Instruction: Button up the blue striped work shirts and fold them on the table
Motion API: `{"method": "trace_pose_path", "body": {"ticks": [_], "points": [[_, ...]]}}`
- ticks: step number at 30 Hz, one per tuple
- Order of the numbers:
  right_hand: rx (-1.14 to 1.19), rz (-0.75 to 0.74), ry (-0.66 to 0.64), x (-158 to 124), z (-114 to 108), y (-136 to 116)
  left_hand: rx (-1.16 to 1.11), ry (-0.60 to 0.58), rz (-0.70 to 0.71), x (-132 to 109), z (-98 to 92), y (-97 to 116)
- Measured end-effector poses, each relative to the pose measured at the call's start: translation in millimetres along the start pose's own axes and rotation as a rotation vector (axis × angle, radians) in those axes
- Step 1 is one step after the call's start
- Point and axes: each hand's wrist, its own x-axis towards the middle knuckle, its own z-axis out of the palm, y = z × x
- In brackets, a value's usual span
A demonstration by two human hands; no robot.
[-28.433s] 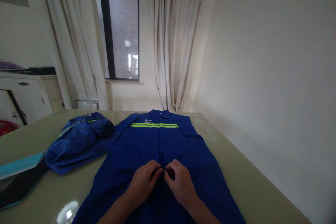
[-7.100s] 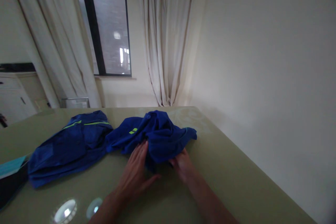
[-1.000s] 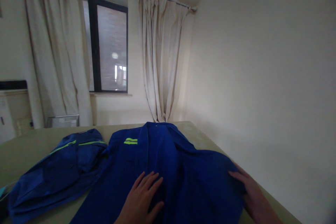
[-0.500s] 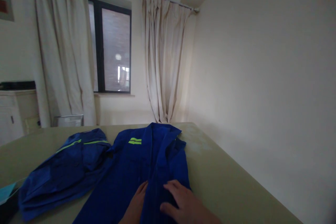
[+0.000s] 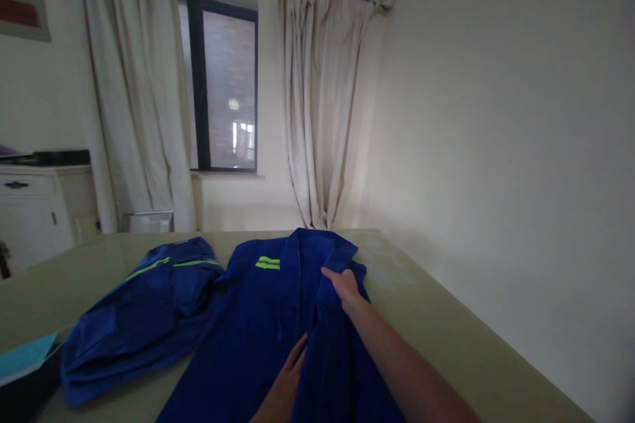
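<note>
A blue work jacket (image 5: pixel 248 324) with two yellow-green stripes on its chest lies front up on the table, its collar toward the far edge. My left hand (image 5: pixel 285 383) is low on the jacket's front opening, gripping the edge of the front flap; its fingertips are partly hidden by the cloth. Farther up, my right hand (image 5: pixel 346 287) is closed on the same flap near the collar, thumb side visible and the other fingers mostly hidden. To the left lies a second blue garment (image 5: pixel 143 317) with yellow-green piping, folded into a bundle.
The pale green table (image 5: pixel 446 344) reaches toward the window wall. At the lower left edge, a light-blue flat item (image 5: pixel 27 360) rests on something dark. Beyond stand a white cabinet (image 5: pixel 30 211), beige curtains (image 5: pixel 133 92) and a dark-framed window (image 5: pixel 231 86). A bare wall rises along the right.
My right hand has moved up the jacket from the lower front to near the collar and closed on the flap. My left hand stays low at the opening. The view has shifted slightly left.
</note>
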Motion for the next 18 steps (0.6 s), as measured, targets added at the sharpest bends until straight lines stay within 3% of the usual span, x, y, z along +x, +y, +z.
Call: {"method": "trace_pose_path", "body": {"ticks": [4, 7, 10, 14, 18], "points": [[0.003, 0.125, 0.056, 36, 3, -8, -0.134, -0.047, -0.041, 5, -11.1, 3], [0.039, 0.030, 0.003, 56, 8, -27, -0.185, -0.053, -0.092, 3, -11.5, 2], [0.073, -0.113, -0.153, 63, 19, -44, -0.135, -0.024, -0.099, -2, -2.0, -1], [0.064, -0.212, -0.294, 43, 25, -48, -0.010, 0.042, -0.103, -12, 16.3, -5], [0.005, -0.380, -0.199, -19, 7, -39, 0.087, 0.084, -0.141, -25, 29.6, -6]]}}
